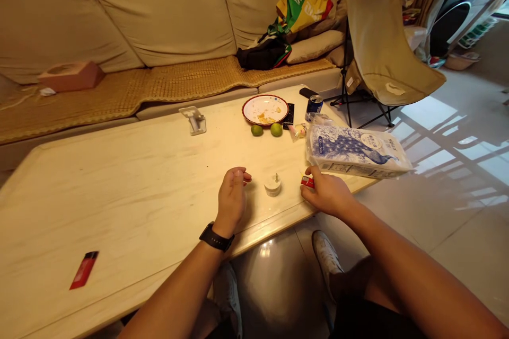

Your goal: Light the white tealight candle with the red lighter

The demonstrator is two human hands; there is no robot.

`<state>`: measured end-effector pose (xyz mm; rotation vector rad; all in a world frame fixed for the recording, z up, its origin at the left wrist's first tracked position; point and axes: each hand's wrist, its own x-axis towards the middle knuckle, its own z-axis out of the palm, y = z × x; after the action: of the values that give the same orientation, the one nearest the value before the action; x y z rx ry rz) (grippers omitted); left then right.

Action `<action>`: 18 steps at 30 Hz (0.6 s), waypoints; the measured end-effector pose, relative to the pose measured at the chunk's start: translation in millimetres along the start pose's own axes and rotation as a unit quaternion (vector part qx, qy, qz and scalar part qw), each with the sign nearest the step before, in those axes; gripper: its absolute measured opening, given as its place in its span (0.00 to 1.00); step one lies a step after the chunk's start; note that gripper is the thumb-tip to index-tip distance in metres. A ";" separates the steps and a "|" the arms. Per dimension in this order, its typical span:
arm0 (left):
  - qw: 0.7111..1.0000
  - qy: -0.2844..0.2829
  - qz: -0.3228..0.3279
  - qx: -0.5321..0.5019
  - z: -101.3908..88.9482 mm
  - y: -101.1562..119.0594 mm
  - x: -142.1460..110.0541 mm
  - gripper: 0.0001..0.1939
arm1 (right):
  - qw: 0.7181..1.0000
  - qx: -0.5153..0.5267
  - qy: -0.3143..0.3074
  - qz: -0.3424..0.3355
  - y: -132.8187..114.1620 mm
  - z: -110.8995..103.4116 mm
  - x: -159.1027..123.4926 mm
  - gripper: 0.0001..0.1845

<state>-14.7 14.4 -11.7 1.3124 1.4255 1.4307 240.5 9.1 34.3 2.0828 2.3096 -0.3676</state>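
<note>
The right hand [326,193] rests at the near edge of the pale marble-topped table [131,212], wrist turned inward, with the fingers and thumb closed in a pinch on a small red object [307,182]. The fingers hide most of that object, so its exact kind is hard to make out. The left hand [233,201] stands on its edge on the tabletop, a black wristband [217,237] around the wrist. Its fingers curl toward the thumb in a loose, closed shape, with nothing visible inside.

Between the two hands, just beside neither, sits a small round white object [272,185] with a little spike on top; its kind is unclear. Just past the right hand lies a peacock-printed plastic pack [358,151], probably tissues. Farther along are two limes [266,130], a red-rimmed plate with food scraps [265,109], a blue drink can [314,107] and a small clear wrapper [298,131]. A metal phone stand [193,119] stands to the left of the plate, and a red lighter [84,270] lies well apart at the table's near left. Behind the table are a beige sofa [119,21] with a woven mat and a folding chair [392,47]. The person's shoes [326,254] show below the table edge, partly cut off by the arms.
</note>
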 end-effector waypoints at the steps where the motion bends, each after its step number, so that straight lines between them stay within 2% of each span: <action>1: 1.000 -0.001 0.001 0.000 0.2 -0.2 0.1 0.21 | 1.000 0.002 0.000 0.000 -0.8 -0.1 -0.3 0.26; 6: 1.000 -0.004 0.004 0.004 1.7 0.4 0.0 0.21 | 1.000 0.012 0.013 -0.007 -8.0 -3.2 -1.9 0.29; 12: 1.000 0.000 -0.004 0.005 2.6 4.1 -1.0 0.21 | 1.000 0.006 0.012 -0.012 -25.4 -8.0 0.0 0.25; 18: 1.000 0.002 0.006 0.004 1.4 2.9 -1.3 0.21 | 1.000 0.008 0.004 -0.016 -43.4 -11.4 6.4 0.26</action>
<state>-12.6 13.1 -9.2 1.3258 1.4307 1.4372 198.9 13.6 51.5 2.0610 2.3544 -0.3806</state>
